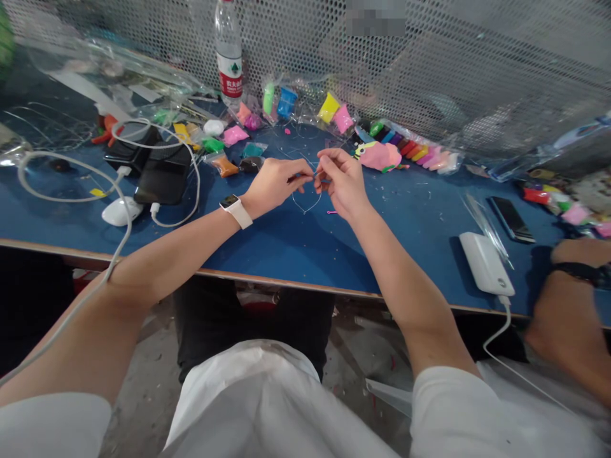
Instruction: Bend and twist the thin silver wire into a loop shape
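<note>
My left hand (274, 184), with a watch (235, 210) on its wrist, has its fingers pinched together above the middle of the blue table. Facing it, my right hand (341, 181) is closed in a pinch too, its fingertips almost touching the left ones. Between them runs a thin pale string (305, 210), which hangs below the fingers in a loop. Whether it is thread or fine wire I cannot tell. A tiny pink piece (332, 212) lies under my right hand. Just behind that hand rests a pink clay fish (379, 156).
Bagged clay (224, 165) and a water bottle (230, 57) line the mesh panel. Left are a black power bank (163, 175), looping white cable (71, 198) and white mouse-like case (121, 211). Right are a white power bank (485, 262), phone (510, 218) and another person's arm (568, 312).
</note>
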Demonstrator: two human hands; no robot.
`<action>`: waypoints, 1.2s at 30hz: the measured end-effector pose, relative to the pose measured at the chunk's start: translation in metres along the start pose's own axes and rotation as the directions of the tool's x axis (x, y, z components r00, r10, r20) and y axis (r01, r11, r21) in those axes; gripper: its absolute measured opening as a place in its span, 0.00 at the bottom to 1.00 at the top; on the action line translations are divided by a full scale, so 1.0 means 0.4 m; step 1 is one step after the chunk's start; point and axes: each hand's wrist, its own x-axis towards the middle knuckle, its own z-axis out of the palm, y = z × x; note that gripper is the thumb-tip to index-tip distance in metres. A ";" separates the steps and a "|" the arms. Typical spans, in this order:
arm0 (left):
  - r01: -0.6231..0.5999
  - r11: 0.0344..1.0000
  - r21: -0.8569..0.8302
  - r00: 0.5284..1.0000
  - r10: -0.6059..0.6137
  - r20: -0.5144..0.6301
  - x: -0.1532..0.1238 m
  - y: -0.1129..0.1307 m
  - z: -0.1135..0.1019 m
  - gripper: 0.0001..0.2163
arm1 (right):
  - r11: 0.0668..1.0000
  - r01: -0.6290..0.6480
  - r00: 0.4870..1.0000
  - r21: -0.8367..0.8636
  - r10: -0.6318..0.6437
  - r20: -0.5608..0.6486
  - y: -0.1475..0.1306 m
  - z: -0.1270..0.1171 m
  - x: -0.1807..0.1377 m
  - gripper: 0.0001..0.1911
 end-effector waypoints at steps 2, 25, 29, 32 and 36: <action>-0.003 1.000 0.025 1.000 0.002 0.012 -0.001 -0.003 0.001 0.06 | 1.000 -0.012 1.000 0.008 0.012 0.007 0.000 0.001 -0.001 0.32; -0.151 0.959 0.240 0.988 0.136 0.077 0.000 -0.028 0.004 0.08 | 0.996 -0.091 0.996 0.005 0.091 0.025 -0.016 0.018 -0.015 0.24; -0.191 0.941 0.278 0.980 0.169 0.100 -0.003 -0.027 0.005 0.11 | 0.992 -0.124 0.992 -0.018 0.124 0.000 -0.016 0.018 -0.015 0.21; -0.221 0.932 0.287 0.974 0.198 0.108 -0.004 -0.029 0.007 0.12 | 0.992 -0.125 0.992 -0.010 0.125 -0.001 -0.014 0.017 -0.014 0.19; -0.222 0.928 0.298 0.973 0.194 0.121 -0.005 -0.032 0.012 0.13 | 0.991 -0.136 0.990 -0.004 0.136 0.032 -0.012 0.015 -0.011 0.14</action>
